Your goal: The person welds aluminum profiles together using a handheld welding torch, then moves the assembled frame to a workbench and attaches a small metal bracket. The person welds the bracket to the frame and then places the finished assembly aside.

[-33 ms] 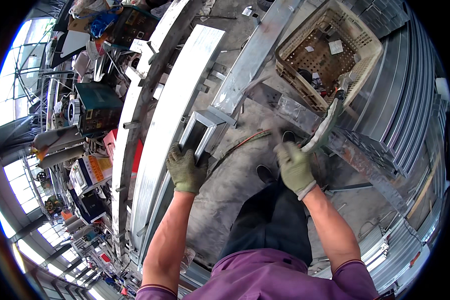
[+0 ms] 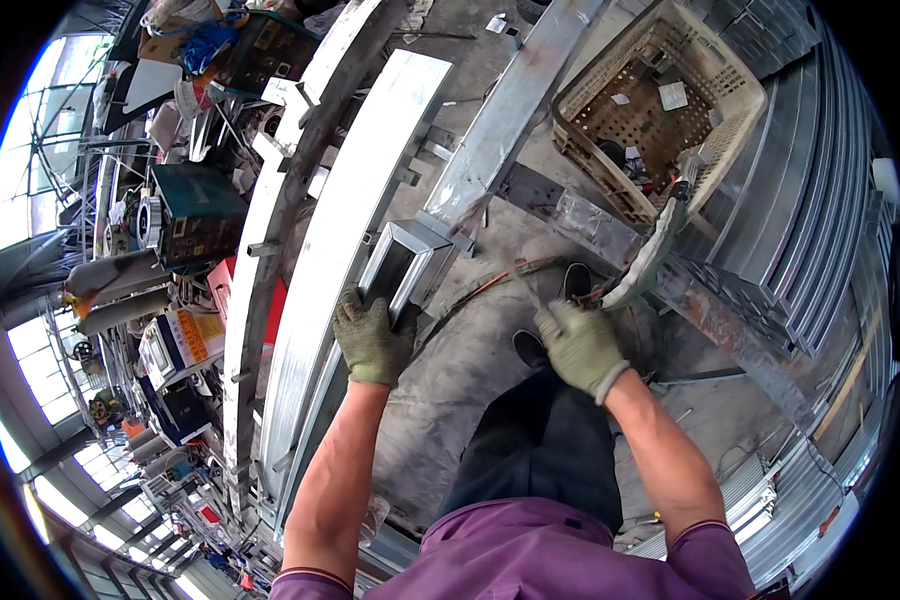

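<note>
My left hand (image 2: 374, 340), in a green work glove, grips the near end of a short rectangular metal frame (image 2: 416, 240). This frame sits at the end of a long grey steel tube (image 2: 470, 180), beside a bright long metal beam (image 2: 355, 190). My right hand (image 2: 582, 345), gloved alike, is closed over the floor in front of my legs. From its fingers sticks a thin tool, smeared by motion; its kind cannot be made out. To the right of this hand, a pale curved welding torch (image 2: 652, 255) leans on a steel crossbar (image 2: 595, 228).
A beige plastic crate (image 2: 560, 110) with scraps stands at the far right. Stacked metal profiles (image 2: 810, 200) line the right side. A cable (image 2: 495, 280) crosses the floor near my shoes. At left are another beam (image 2: 245, 330) and a green machine box (image 2: 200, 215).
My right hand has shifted slightly left and down, with the blurred tool in it. The left hand stays on the metal frame.
</note>
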Tool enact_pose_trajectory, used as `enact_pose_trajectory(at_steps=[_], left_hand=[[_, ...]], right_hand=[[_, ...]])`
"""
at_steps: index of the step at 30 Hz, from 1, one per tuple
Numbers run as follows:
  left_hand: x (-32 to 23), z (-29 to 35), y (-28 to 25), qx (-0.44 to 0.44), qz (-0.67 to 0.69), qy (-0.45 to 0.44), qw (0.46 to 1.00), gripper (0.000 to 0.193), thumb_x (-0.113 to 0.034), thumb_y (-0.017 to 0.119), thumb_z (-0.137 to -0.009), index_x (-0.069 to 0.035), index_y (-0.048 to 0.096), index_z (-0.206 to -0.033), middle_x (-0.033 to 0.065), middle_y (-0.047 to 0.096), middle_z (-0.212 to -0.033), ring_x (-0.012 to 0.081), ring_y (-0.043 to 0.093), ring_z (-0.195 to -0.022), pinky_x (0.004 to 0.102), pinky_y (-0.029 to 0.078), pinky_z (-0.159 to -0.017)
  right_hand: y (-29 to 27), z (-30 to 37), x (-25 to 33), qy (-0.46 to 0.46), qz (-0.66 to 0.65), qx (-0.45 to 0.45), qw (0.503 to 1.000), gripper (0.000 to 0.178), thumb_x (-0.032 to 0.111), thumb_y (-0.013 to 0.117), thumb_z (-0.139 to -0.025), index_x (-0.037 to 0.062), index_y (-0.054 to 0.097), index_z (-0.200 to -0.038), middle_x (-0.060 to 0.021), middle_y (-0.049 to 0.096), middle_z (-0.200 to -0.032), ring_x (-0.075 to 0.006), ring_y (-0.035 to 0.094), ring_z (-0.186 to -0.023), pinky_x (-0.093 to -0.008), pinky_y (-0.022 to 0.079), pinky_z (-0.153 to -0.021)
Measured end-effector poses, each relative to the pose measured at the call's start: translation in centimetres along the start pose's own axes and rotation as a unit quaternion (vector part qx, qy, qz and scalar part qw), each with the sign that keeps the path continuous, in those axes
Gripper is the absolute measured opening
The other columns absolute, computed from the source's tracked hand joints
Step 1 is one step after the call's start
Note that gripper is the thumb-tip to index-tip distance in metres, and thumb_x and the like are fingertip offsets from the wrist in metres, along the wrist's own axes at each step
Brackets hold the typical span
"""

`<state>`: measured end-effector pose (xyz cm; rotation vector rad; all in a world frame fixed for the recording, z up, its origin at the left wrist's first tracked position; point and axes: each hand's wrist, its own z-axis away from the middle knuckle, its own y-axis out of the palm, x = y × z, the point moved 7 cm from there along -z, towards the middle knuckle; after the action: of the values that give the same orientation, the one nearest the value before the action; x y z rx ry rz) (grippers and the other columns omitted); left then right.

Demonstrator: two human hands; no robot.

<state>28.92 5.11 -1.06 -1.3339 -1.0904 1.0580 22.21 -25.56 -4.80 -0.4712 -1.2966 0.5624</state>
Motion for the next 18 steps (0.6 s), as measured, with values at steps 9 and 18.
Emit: enact_pose_trajectory(at_steps=[9, 18], left_hand=[[-0.2, -0.5, -0.1, 0.000, -0.010, -0.008, 1.000, 0.042, -0.042, 0.089, -0.082, -0.006, 0.067, -0.087, 0.0286, 0.058, -0.128, 0.0486, 0.057, -0.116, 0.0588, 0.047, -0.097], [0.4, -0.1, 0.6, 0.031, -0.009, -0.036, 0.999, 0.045, -0.048, 0.087, -0.082, -0.008, 0.071, -0.096, 0.0261, 0.057, -0.138, 0.0458, 0.055, -0.122, 0.0587, 0.045, -0.101]], right_hand=[[-0.1, 0.5, -2.9, 0.034, -0.096, -0.075, 0.992, 0.014, 0.013, 0.063, -0.104, 0.0037, 0.073, -0.102, -0.0160, 0.073, -0.093, -0.0344, 0.070, -0.077, -0.0442, 0.056, -0.070], [-1.0, 0.6, 0.3, 0.086, -0.168, -0.004, 0.982, 0.030, 0.028, 0.064, -0.110, 0.0020, 0.072, -0.099, -0.0278, 0.070, -0.080, -0.0483, 0.069, -0.072, -0.0532, 0.053, -0.064]])
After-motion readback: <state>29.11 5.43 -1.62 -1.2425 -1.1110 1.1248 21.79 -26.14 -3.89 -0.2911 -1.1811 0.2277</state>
